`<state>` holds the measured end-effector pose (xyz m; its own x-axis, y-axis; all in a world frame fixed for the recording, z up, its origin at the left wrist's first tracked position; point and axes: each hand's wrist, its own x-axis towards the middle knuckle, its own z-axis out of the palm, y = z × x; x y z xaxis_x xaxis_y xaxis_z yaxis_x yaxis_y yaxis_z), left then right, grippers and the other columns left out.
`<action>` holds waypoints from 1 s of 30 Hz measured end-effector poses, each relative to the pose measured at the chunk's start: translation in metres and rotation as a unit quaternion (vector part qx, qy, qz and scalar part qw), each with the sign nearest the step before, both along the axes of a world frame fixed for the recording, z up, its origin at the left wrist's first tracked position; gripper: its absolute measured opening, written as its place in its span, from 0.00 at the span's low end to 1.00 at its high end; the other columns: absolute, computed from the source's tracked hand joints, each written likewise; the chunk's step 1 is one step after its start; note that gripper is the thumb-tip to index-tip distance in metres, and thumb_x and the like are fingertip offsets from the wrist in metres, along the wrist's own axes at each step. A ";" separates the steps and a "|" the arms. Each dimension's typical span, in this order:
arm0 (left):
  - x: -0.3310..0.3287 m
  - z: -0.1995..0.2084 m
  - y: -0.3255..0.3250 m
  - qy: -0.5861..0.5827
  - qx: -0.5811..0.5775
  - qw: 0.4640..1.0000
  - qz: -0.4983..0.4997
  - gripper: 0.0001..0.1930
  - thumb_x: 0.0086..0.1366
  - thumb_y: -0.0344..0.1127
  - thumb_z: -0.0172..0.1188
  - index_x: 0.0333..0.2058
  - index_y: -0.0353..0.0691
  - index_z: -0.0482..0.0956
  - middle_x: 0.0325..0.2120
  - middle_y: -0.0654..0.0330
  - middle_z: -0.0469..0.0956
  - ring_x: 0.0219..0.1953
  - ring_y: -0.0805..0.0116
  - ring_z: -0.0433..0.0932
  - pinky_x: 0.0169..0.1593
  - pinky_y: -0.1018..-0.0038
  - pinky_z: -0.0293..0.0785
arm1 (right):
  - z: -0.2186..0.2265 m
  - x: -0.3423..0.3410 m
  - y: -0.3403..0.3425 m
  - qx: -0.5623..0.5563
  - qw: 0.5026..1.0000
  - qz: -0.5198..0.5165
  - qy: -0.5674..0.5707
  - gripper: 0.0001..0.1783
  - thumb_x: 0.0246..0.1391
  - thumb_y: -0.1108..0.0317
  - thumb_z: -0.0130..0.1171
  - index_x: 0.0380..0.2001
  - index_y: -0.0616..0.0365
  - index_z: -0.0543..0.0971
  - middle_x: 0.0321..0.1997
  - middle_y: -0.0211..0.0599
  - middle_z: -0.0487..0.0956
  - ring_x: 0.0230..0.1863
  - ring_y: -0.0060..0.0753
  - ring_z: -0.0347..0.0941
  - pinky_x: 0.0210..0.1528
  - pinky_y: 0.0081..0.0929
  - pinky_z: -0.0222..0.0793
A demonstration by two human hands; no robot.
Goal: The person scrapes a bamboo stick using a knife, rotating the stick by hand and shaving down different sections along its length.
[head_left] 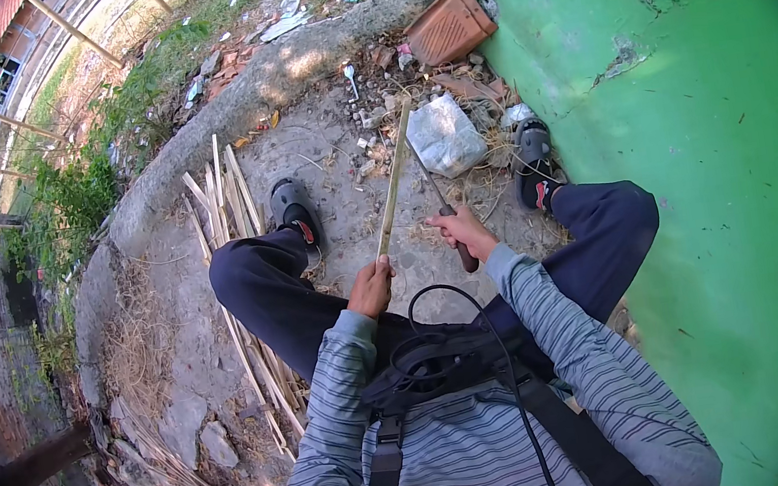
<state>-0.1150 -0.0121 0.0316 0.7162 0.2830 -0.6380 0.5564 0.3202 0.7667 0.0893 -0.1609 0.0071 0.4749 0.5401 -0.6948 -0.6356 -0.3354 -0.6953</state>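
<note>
My left hand (372, 288) is closed round the lower end of a pale bamboo strip (394, 182), which points up and away from me. In my right hand (465, 234) is a knife (447, 208) with a dark brown handle; its thin dark blade slants up and to the left. The blade's tip comes close to the strip's upper part, and whether they touch I cannot tell. Both things are held above the ground between my spread legs. A bundle of similar bamboo strips (261, 360) lies on the ground left of my left leg.
A white plastic-wrapped block (446, 137) lies ahead, near a reddish hollow brick (450, 28) and rubble. A green wall (701, 199) rises on my right. A low concrete ledge (222, 117) curves round the far left. A black cable (499, 342) loops over my lap.
</note>
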 end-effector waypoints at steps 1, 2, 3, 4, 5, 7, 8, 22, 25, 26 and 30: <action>0.004 0.005 0.003 0.004 -0.096 0.994 0.041 0.21 0.78 0.54 0.42 0.33 0.43 0.70 0.13 0.72 0.56 0.09 0.79 0.51 0.14 0.75 0.46 | -0.011 0.001 -0.005 -0.013 1.000 -0.009 0.018 0.10 0.61 0.64 0.63 0.34 0.60 0.80 0.18 0.17 0.65 0.14 0.12 0.57 0.17 0.17 0.55; 0.009 0.006 0.005 0.011 -0.132 0.989 0.063 0.20 0.78 0.53 0.42 0.34 0.44 0.69 0.13 0.72 0.53 0.08 0.79 0.47 0.13 0.77 0.42 | -0.030 0.003 -0.007 0.064 0.986 -0.052 0.143 0.09 0.61 0.65 0.63 0.36 0.61 0.80 0.18 0.16 0.64 0.14 0.12 0.56 0.17 0.17 0.55; 0.009 0.005 0.008 0.011 -0.132 0.989 0.068 0.20 0.78 0.53 0.42 0.34 0.44 0.69 0.13 0.72 0.53 0.08 0.79 0.47 0.13 0.77 0.42 | -0.028 0.003 -0.007 0.064 0.987 -0.047 0.143 0.09 0.61 0.65 0.63 0.36 0.61 0.80 0.18 0.16 0.64 0.14 0.12 0.56 0.17 0.17 0.55; 0.008 0.003 0.013 0.020 -0.143 0.987 0.075 0.20 0.78 0.53 0.42 0.34 0.44 0.69 0.13 0.72 0.53 0.09 0.80 0.47 0.14 0.77 0.43 | -0.027 0.003 -0.007 0.091 0.969 -0.085 0.214 0.09 0.61 0.65 0.62 0.35 0.60 0.79 0.18 0.15 0.63 0.13 0.12 0.55 0.17 0.17 0.54; 0.007 0.000 0.016 0.030 -0.154 0.984 0.081 0.19 0.78 0.53 0.42 0.35 0.44 0.69 0.13 0.72 0.52 0.10 0.81 0.47 0.14 0.78 0.43 | -0.026 0.004 -0.008 0.117 0.944 -0.123 0.283 0.08 0.61 0.66 0.62 0.35 0.60 0.79 0.17 0.14 0.62 0.13 0.11 0.54 0.17 0.17 0.54; 0.005 -0.007 0.018 0.034 -0.155 0.984 0.077 0.20 0.78 0.53 0.42 0.35 0.44 0.69 0.14 0.71 0.54 0.10 0.81 0.48 0.14 0.77 0.44 | -0.025 0.004 -0.013 0.100 0.960 -0.076 0.251 0.09 0.60 0.64 0.63 0.33 0.59 0.80 0.16 0.17 0.66 0.14 0.14 0.59 0.18 0.20 0.57; 0.005 -0.011 0.019 0.039 -0.155 0.985 0.072 0.20 0.78 0.53 0.42 0.35 0.43 0.68 0.14 0.71 0.56 0.10 0.81 0.50 0.15 0.77 0.45 | -0.026 -0.005 -0.017 0.004 0.997 -0.025 0.069 0.10 0.60 0.63 0.63 0.33 0.60 0.79 0.16 0.18 0.66 0.14 0.14 0.59 0.17 0.20 0.57; 0.011 -0.054 -0.009 0.064 -0.155 0.985 0.036 0.16 0.77 0.49 0.42 0.36 0.45 0.69 0.14 0.73 0.54 0.11 0.79 0.49 0.15 0.74 0.42 | -0.022 -0.054 -0.014 -0.084 0.832 0.267 -0.479 0.15 0.51 0.56 0.64 0.27 0.58 0.80 0.21 0.51 0.77 0.26 0.57 0.76 0.31 0.47 0.69; 0.012 -0.063 -0.008 0.100 -0.106 0.989 -0.005 0.17 0.74 0.49 0.42 0.34 0.42 0.70 0.16 0.68 0.62 0.12 0.76 0.56 0.15 0.73 0.49 | -0.032 -0.065 -0.017 -0.085 0.852 0.282 -0.433 0.14 0.49 0.57 0.60 0.26 0.57 0.81 0.25 0.55 0.79 0.32 0.64 0.78 0.37 0.51 0.73; 0.015 -0.065 -0.011 0.106 -0.068 0.992 -0.017 0.15 0.72 0.46 0.43 0.34 0.43 0.70 0.16 0.68 0.61 0.12 0.76 0.55 0.15 0.73 0.48 | -0.037 -0.064 -0.018 -0.078 0.857 0.283 -0.423 0.14 0.49 0.58 0.59 0.25 0.58 0.81 0.25 0.56 0.79 0.33 0.64 0.78 0.37 0.51 0.73; 0.012 -0.078 -0.017 0.119 0.025 0.992 -0.042 0.14 0.70 0.43 0.44 0.33 0.40 0.72 0.16 0.66 0.65 0.13 0.73 0.59 0.16 0.72 0.53 | -0.039 -0.067 -0.022 -0.073 0.866 0.282 -0.407 0.14 0.48 0.57 0.60 0.26 0.59 0.81 0.25 0.56 0.79 0.32 0.64 0.78 0.37 0.50 0.73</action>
<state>-0.1034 -0.0290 -0.0462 0.5700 0.2647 -0.7779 0.7460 0.2302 0.6249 0.0218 -0.1832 -0.0322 0.5278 0.7805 -0.3350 0.3387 -0.5551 -0.7597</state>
